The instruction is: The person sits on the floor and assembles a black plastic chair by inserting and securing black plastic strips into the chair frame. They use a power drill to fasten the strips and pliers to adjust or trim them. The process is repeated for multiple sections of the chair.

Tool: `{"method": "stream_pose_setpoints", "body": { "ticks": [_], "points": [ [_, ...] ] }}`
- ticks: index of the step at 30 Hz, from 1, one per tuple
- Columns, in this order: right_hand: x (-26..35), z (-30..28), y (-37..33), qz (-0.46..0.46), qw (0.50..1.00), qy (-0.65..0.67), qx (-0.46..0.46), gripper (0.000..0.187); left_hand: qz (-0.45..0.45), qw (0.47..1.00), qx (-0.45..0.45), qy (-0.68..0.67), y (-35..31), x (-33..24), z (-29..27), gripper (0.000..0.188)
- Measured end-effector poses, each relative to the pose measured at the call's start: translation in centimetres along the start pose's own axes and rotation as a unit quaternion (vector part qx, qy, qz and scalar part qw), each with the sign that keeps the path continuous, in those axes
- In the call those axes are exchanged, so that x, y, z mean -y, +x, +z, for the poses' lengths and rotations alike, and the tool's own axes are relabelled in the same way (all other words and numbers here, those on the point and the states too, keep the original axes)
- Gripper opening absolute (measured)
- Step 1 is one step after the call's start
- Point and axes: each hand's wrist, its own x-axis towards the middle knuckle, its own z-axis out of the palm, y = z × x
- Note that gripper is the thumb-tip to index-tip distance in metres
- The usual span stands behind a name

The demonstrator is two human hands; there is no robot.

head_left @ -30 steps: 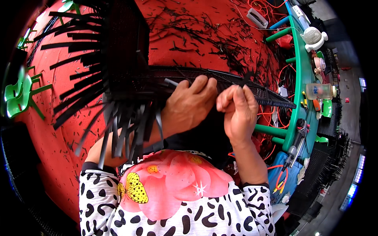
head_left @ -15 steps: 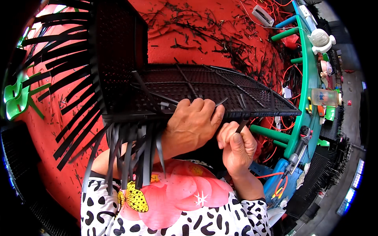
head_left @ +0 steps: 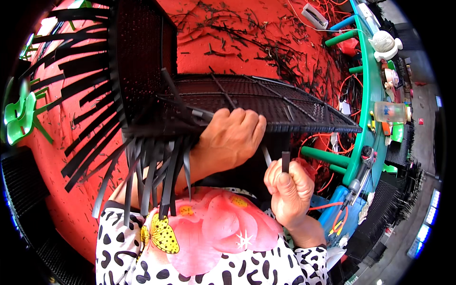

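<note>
A dark woven rattan piece (head_left: 313,107) with a low panel and an upright panel spreads before me. My left hand (head_left: 230,135) is closed over the low panel's near edge, fingers curled on top. Below and to the right, my right hand (head_left: 289,192) is a fist pinching a flat black strip (head_left: 285,161) that stands up between thumb and fingers. Where the strip runs beyond the hand I cannot make out. Loose strip ends (head_left: 164,166) hang from the near edge beside my left wrist, and more strips (head_left: 85,61) fan out from the upright panel's left side.
Black strip scraps (head_left: 280,42) lie over the red floor covering (head_left: 204,28). On the right stands a green-framed table (head_left: 368,109) with a clear plastic jar (head_left: 392,113), a small white fan (head_left: 384,45) and a power tool (head_left: 361,175). Green chairs (head_left: 21,116) stand at left.
My right hand has dropped slightly, away from the panel edge, and its strip now points straight up. My left hand and the woven piece have shifted a little upward in view.
</note>
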Motion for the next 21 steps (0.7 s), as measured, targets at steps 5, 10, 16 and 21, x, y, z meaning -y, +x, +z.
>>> {"method": "stream_pose_setpoints", "body": {
  "ticks": [5, 10, 16, 21],
  "points": [
    [1.1, -0.1, 3.6, -0.052, 0.999, 0.001, 0.000, 0.025, -0.012, 1.000, -0.011, -0.015, 0.1, 1.0, 0.1, 0.024],
    [2.2, -0.9, 9.4, -0.124, 0.989, -0.063, 0.040, 0.032, -0.018, 0.999, -0.042, 0.007, 1.0, 1.7, -0.5, 0.010],
    [1.4, -1.6, 15.4, -0.186, 0.956, -0.229, 0.011, 0.028, -0.033, 0.999, -0.010, -0.004, 1.5, 2.4, -0.6, 0.027],
    [-1.2, -1.7, 19.8, -0.270, 0.901, -0.339, 0.035, 0.025, -0.036, 0.999, -0.003, -0.005, 2.1, 2.8, -1.0, 0.029]
  ]
}}
